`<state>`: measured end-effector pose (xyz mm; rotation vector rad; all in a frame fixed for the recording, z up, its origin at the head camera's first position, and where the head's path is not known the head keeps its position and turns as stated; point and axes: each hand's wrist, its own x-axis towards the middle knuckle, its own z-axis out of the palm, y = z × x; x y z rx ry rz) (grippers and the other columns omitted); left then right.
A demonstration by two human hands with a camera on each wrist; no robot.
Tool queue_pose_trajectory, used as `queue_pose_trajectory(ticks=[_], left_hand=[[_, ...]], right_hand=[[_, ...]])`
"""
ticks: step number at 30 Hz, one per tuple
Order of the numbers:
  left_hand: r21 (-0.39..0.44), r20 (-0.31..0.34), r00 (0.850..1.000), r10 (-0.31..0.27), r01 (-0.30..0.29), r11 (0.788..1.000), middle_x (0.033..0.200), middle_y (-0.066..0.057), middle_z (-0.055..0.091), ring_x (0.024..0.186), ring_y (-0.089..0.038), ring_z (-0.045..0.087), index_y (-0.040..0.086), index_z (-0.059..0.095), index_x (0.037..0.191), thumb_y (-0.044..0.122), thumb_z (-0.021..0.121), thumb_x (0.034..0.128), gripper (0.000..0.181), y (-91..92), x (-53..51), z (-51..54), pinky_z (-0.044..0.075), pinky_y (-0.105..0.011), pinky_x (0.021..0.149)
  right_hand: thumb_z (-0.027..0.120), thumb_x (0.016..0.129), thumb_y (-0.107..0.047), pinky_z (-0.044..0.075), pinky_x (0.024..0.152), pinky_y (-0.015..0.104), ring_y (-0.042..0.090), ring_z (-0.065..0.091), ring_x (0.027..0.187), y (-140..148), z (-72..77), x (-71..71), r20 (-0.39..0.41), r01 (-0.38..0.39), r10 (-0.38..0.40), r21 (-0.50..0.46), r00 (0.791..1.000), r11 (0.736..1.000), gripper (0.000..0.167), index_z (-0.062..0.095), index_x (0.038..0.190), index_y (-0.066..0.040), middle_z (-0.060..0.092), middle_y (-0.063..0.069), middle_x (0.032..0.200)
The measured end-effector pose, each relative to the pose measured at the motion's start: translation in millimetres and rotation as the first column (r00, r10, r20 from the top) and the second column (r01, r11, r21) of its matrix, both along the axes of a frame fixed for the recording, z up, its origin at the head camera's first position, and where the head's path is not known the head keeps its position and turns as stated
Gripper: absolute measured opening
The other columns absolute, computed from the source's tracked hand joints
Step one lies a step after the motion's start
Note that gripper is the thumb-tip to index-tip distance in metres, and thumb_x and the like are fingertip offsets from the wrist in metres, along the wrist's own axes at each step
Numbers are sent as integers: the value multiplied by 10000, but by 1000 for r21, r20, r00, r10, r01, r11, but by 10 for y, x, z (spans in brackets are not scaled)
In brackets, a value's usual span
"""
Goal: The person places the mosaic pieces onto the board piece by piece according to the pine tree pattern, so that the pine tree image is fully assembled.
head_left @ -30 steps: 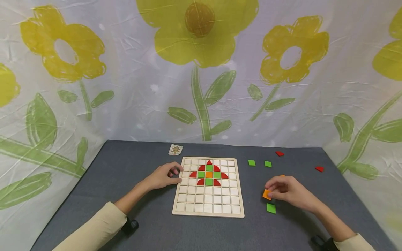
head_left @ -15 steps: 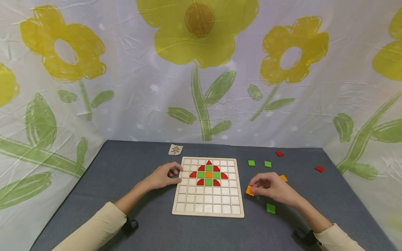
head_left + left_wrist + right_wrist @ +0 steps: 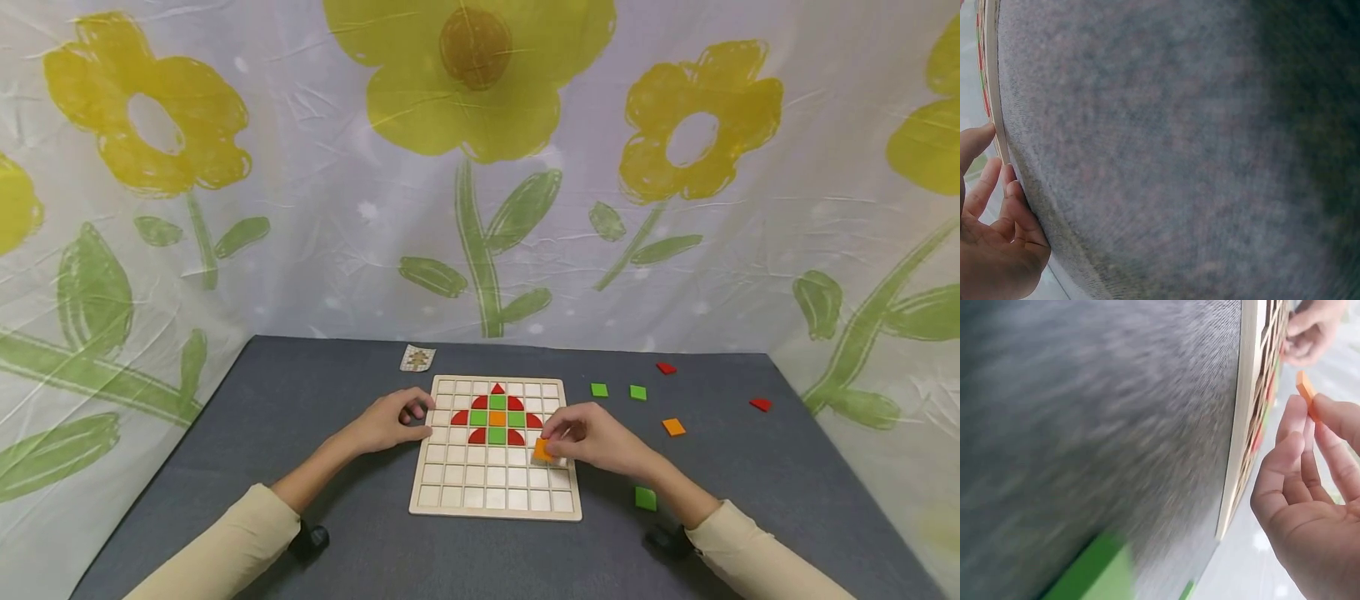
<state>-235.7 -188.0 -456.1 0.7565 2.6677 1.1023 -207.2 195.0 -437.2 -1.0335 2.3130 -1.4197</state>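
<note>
A square wooden grid board (image 3: 474, 476) lies on the table with red, green and orange pieces set in its upper middle cells. My left hand (image 3: 388, 420) rests at its left edge, thumb and fingertips touching the rim, as the left wrist view also shows. In my right hand (image 3: 600, 440) an orange square tile (image 3: 542, 451) is pinched between thumb and fingers, above the right part of the board. The right wrist view shows that orange tile (image 3: 1307, 394) tilted at the fingertips, apart from the board.
Right of the board lie another orange tile (image 3: 673, 427), a nearer green tile (image 3: 645, 498), two farther green tiles (image 3: 599, 390) (image 3: 637, 392) and two red pieces (image 3: 666, 367) (image 3: 761, 405). A small patterned card (image 3: 417, 358) lies behind the board. A flowered cloth hangs behind the table.
My right hand has carried the orange tile leftward from the loose pieces to above the board, uncovering the other orange tile. My left hand stays at the board's edge.
</note>
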Motion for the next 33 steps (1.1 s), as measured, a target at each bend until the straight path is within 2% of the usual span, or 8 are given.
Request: queue_pose_trajectory(ticks=[5,10,14,21,33], left_hand=[[3,-5,1000,-8,8,1000,998,-48,575,841,-198,525,59,629,1212,154,773,927,333,1,-2,-10,437,-402,769],[1,-9,1000,-5,5,1000,996,-47,574,837,-196,521,62,630,1211,151,773,927,330,-7,-2,-19,434,-403,768],[0,-9,1000,-3,3,1000,992,-39,572,832,-188,520,64,632,1206,154,776,924,330,-10,2,-19,436,-401,766],[3,-14,1000,-2,2,1000,983,-42,573,831,-188,524,60,632,1200,143,779,919,327,-10,-2,-22,440,-400,767],[7,-7,1000,-7,7,1000,991,-46,571,837,-193,524,59,630,1203,145,773,924,324,-6,-14,-20,441,-405,773]], right_hand=[[746,927,-19,552,726,345,266,656,809,-209,-14,-66,-10,-33,33,-7,999,999,102,726,1027,-10,695,48,923],[748,919,-4,555,768,351,228,660,821,-377,-22,-110,-45,-52,52,-5,998,999,90,738,1009,-1,706,93,946],[758,899,20,547,747,327,182,634,783,-481,-18,-138,-66,-56,57,25,996,998,91,744,986,-3,706,91,922],[752,894,39,543,749,335,217,623,769,-613,7,-146,-70,-43,47,61,996,997,75,734,960,10,682,62,859],[748,898,26,533,706,285,138,624,735,-727,-6,-106,-88,-26,39,142,995,990,67,730,928,-31,674,9,829]])
